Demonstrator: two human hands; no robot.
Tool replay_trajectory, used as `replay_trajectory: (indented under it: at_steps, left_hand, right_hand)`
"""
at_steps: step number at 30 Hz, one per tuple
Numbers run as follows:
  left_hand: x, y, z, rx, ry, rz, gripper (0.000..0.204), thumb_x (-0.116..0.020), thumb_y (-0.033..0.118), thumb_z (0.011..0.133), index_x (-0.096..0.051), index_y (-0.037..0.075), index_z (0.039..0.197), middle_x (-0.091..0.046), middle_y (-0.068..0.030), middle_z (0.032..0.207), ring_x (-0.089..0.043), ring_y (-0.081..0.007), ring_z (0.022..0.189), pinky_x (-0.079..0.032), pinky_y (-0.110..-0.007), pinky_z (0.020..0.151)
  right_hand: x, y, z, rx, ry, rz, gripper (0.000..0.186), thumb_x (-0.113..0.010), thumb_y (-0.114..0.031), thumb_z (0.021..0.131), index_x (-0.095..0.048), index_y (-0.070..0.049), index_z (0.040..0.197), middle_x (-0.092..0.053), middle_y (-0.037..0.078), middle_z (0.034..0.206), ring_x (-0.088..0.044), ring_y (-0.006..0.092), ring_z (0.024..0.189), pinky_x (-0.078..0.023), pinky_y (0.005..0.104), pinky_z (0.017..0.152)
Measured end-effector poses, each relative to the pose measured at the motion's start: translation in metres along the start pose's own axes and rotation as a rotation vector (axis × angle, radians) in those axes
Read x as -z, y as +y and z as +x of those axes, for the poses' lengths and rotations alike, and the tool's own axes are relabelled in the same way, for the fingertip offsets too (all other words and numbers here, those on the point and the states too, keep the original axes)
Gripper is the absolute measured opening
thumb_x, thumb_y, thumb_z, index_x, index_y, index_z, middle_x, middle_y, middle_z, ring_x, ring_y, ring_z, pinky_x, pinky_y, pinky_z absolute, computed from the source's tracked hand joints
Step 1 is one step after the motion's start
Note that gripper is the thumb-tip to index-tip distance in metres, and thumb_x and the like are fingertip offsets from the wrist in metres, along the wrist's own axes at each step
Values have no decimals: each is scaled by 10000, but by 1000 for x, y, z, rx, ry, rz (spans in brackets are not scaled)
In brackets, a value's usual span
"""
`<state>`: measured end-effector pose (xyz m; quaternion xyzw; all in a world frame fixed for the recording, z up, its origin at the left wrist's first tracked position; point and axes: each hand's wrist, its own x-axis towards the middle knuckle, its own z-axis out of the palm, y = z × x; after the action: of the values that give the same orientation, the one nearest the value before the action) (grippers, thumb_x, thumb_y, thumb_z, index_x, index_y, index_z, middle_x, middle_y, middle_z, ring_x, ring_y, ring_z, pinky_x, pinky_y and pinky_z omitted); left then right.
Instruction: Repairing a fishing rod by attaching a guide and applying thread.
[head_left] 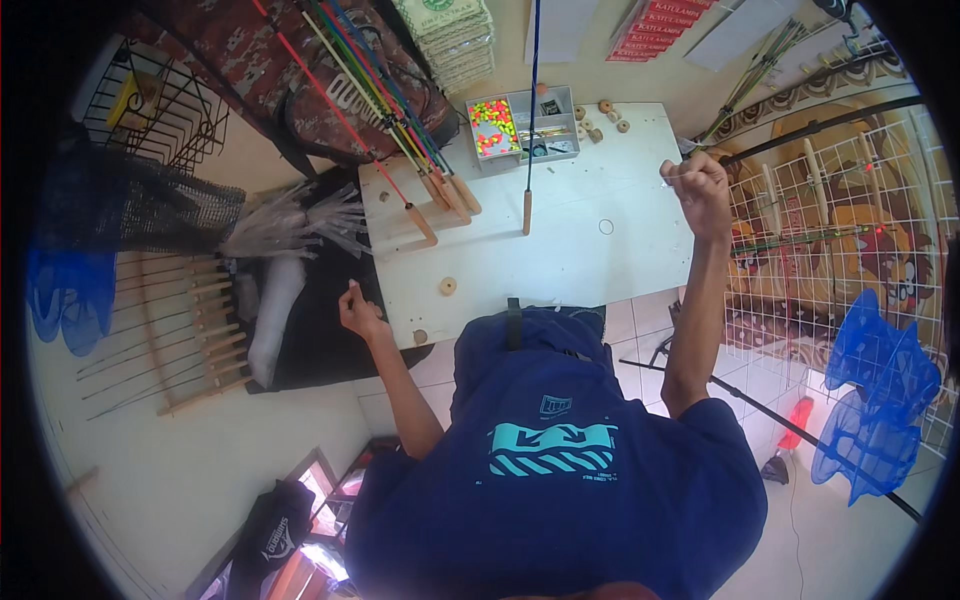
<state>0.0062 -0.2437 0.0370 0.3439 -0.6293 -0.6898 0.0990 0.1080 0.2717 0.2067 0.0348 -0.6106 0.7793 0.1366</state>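
My right hand [700, 190] is raised beyond the right edge of the white table [570, 265], its fingers closed. A thin pale glint shows at the fingertips, too fine to name. Off the table's left edge, my left hand [362, 312] has its fingers bent together in a pinch; what they hold, if anything, cannot be made out. The nearest thing to it on the table is a round wooden disc [447, 287] with a hole. A thin dark rod [528, 180] with a wooden handle lies mid-table, touched by neither hand.
Several coloured rods with wooden handles [450, 195] lean at the table's left. Behind stands a grey divided box [556, 148] with bright small floats [493, 125]. Cork pieces [605, 107] sit beside it. Blue nets [870, 400] and a white wire grid [800, 250] are at right.
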Motion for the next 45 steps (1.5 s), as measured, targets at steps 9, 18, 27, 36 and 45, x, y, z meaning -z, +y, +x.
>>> replay_trajectory:
  at_steps: [9, 18, 27, 36, 45]
  left_hand:
    - [9, -48, 26, 3, 101, 134, 252, -743, 217, 858, -590, 26, 799, -465, 1, 577, -395, -91, 435, -273, -270, 377]
    - [38, -94, 53, -110, 349, 495, 287, -779, 245, 807, -654, -6, 743, -658, -98, 730, -587, -230, 674, -477, -397, 657]
    - [33, -66, 30, -137, 479, 588, 292, -755, 272, 821, -659, 2, 763, -679, -127, 775, -635, -270, 730, -500, -415, 693]
    - [5, -60, 9, -267, 100, 212, 225, -709, 212, 871, -639, 4, 820, -607, -52, 712, -549, -156, 674, -445, -322, 609]
    - [-54, -2, -82, -259, -530, 210, 192, -688, 184, 897, -606, 25, 828, -491, 47, 613, -360, -14, 538, -268, -201, 488]
  right_hand:
    - [32, -3, 11, 276, -94, 796, 438, -586, -337, 937, -557, -137, 1325, -384, -85, 558, -339, 59, 504, -276, 259, 633]
    - [51, 1, 29, 298, 96, 947, 373, -523, -393, 954, -632, -152, 1217, -255, -72, 600, -199, 93, 552, -194, 257, 542]
    - [82, 9, 27, 361, 228, 966, 303, -434, -312, 1012, -649, -179, 1179, -216, -58, 606, -191, 97, 551, -192, 265, 536]
    - [53, 25, 26, -247, 365, 77, 497, -590, -312, 922, -464, -70, 1337, -608, 115, 1052, -592, 230, 1003, -472, 365, 889]
    - [-84, 19, 80, 72, 281, -693, 852, -742, -344, 829, -261, -72, 1478, -340, 234, 1467, -317, 366, 1384, -291, 498, 1104]
